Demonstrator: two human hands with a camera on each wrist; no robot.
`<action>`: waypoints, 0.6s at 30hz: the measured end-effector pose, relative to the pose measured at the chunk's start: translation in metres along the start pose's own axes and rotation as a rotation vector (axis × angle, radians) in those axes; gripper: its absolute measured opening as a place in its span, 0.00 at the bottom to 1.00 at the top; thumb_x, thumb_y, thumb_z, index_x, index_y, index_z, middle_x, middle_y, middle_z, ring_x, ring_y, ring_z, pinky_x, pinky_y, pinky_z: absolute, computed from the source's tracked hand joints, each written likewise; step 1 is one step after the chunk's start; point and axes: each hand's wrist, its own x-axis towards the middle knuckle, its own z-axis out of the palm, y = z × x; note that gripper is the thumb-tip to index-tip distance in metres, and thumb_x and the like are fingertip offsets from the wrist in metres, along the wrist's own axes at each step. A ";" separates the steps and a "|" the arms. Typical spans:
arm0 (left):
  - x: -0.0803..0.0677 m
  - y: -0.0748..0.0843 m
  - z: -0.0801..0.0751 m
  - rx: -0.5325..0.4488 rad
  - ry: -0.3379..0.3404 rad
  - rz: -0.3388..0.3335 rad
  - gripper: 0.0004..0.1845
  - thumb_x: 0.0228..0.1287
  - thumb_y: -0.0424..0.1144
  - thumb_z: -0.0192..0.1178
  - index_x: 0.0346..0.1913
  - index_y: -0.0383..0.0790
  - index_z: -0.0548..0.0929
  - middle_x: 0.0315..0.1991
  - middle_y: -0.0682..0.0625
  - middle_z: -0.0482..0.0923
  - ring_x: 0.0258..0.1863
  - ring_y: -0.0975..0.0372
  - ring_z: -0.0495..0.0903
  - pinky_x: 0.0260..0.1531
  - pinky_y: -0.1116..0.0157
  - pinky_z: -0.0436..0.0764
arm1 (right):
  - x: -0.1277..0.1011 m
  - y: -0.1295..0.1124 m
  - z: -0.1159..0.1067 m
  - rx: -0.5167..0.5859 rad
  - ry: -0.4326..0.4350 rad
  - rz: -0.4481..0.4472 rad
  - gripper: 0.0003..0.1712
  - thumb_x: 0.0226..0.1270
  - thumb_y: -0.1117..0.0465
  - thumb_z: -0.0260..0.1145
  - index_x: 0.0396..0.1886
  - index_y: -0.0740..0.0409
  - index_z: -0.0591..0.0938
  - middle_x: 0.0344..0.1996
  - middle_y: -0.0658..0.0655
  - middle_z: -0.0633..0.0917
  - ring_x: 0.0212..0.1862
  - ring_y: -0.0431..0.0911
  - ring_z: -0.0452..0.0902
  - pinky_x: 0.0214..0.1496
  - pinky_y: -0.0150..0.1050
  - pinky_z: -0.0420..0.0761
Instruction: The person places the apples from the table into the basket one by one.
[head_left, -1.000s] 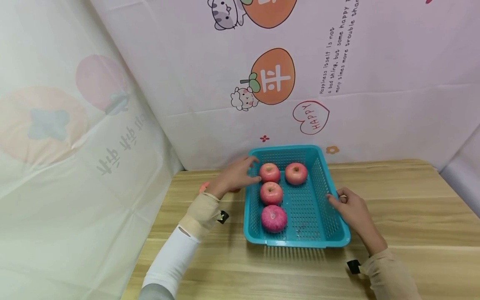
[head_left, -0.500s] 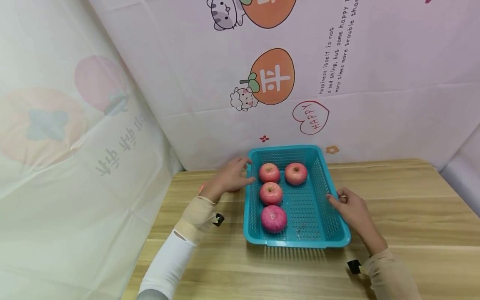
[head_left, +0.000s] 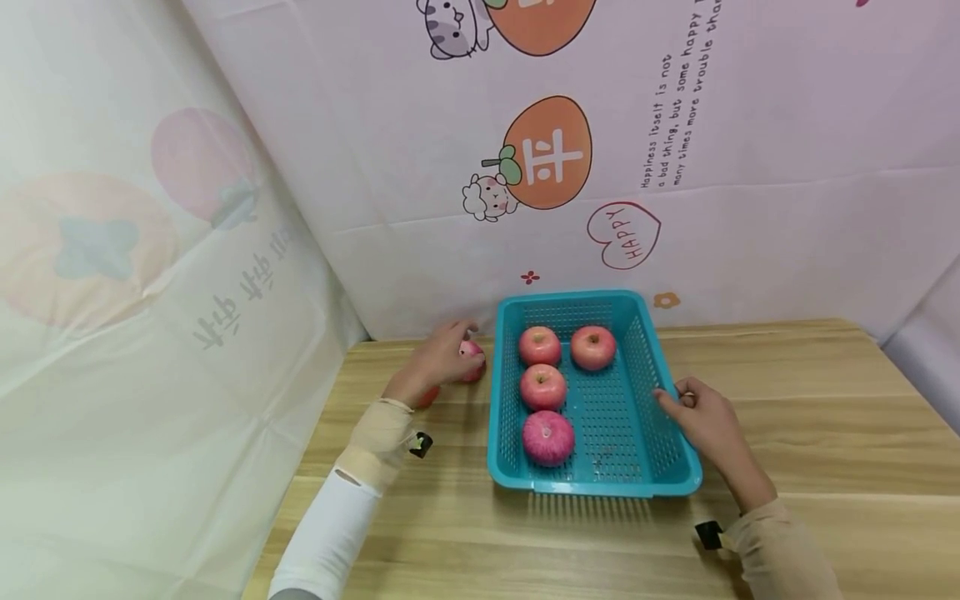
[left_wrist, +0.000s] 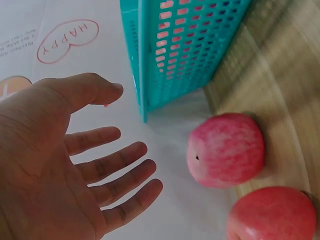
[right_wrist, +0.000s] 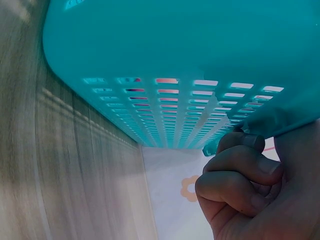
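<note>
My left hand (head_left: 438, 358) hovers above a pink-red apple (left_wrist: 227, 150) on the table, left of the basket. Its fingers are spread and loosely bent, apart from the fruit in the left wrist view. A second red apple (left_wrist: 272, 215) lies beside the first, mostly hidden under the hand in the head view. On the other side, my right hand (head_left: 705, 417) grips the right rim of a teal plastic basket (head_left: 670, 367), thumb over the edge and fingers curled outside. Inside the basket are several apples, a column along the left wall and one apple (head_left: 593, 347) at the back right.
The basket stands on a wooden table (head_left: 795, 400), close to a white printed cloth (head_left: 420, 258) hanging behind. Another pale cloth (head_left: 150, 400) hangs along the table's left side. Bare wood shows in front and right of the basket.
My left hand has drawn back leftwards from the basket's left rim to over the apple on the table. The right hand and the basket have stayed in place.
</note>
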 end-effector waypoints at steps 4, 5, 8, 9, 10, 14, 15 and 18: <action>-0.002 -0.009 0.000 0.015 0.012 -0.014 0.29 0.70 0.44 0.66 0.71 0.37 0.76 0.70 0.40 0.76 0.68 0.48 0.75 0.69 0.48 0.78 | 0.000 0.000 0.000 0.001 -0.007 0.006 0.27 0.82 0.41 0.59 0.42 0.63 0.74 0.23 0.51 0.68 0.28 0.45 0.69 0.27 0.37 0.69; -0.003 -0.011 0.000 0.015 0.017 -0.013 0.29 0.70 0.44 0.66 0.70 0.36 0.76 0.69 0.40 0.77 0.68 0.47 0.76 0.69 0.47 0.78 | 0.001 0.000 0.000 0.003 -0.006 0.005 0.27 0.82 0.41 0.59 0.42 0.63 0.74 0.23 0.51 0.68 0.28 0.45 0.68 0.27 0.37 0.69; -0.006 -0.018 0.001 0.014 0.027 -0.021 0.30 0.69 0.43 0.67 0.70 0.35 0.76 0.69 0.40 0.77 0.67 0.47 0.77 0.67 0.47 0.79 | 0.001 0.000 0.000 0.002 -0.001 0.002 0.26 0.82 0.41 0.60 0.42 0.63 0.74 0.23 0.51 0.68 0.28 0.44 0.68 0.27 0.37 0.69; -0.007 -0.021 0.001 0.015 0.028 -0.027 0.30 0.69 0.43 0.68 0.70 0.35 0.76 0.68 0.40 0.77 0.66 0.47 0.77 0.67 0.47 0.79 | 0.001 0.000 0.000 0.003 0.001 0.000 0.26 0.82 0.42 0.60 0.42 0.63 0.75 0.23 0.51 0.68 0.28 0.45 0.68 0.27 0.37 0.69; -0.008 -0.023 0.001 0.012 0.028 -0.037 0.30 0.68 0.42 0.68 0.70 0.35 0.76 0.68 0.40 0.77 0.66 0.47 0.77 0.66 0.47 0.79 | 0.001 0.000 0.000 0.003 0.003 -0.001 0.26 0.82 0.42 0.60 0.42 0.63 0.75 0.23 0.51 0.68 0.28 0.45 0.68 0.27 0.37 0.69; -0.012 -0.031 0.002 0.011 0.022 -0.084 0.32 0.69 0.44 0.71 0.71 0.35 0.76 0.68 0.39 0.78 0.67 0.46 0.77 0.67 0.45 0.79 | 0.001 0.000 0.000 0.003 0.006 -0.001 0.26 0.82 0.41 0.59 0.42 0.63 0.75 0.24 0.52 0.69 0.29 0.45 0.69 0.27 0.37 0.70; -0.012 -0.032 0.002 0.014 0.021 -0.094 0.32 0.69 0.44 0.71 0.71 0.35 0.76 0.67 0.39 0.78 0.67 0.46 0.77 0.67 0.45 0.79 | 0.001 0.000 0.000 0.005 0.006 -0.001 0.27 0.82 0.41 0.59 0.42 0.63 0.75 0.24 0.53 0.69 0.29 0.45 0.69 0.27 0.37 0.70; -0.014 -0.038 0.002 0.019 0.024 -0.105 0.32 0.69 0.44 0.70 0.71 0.35 0.76 0.68 0.39 0.78 0.67 0.45 0.77 0.67 0.44 0.78 | 0.000 0.001 0.000 0.009 0.008 -0.003 0.27 0.82 0.41 0.59 0.42 0.63 0.75 0.24 0.53 0.69 0.29 0.45 0.69 0.27 0.37 0.70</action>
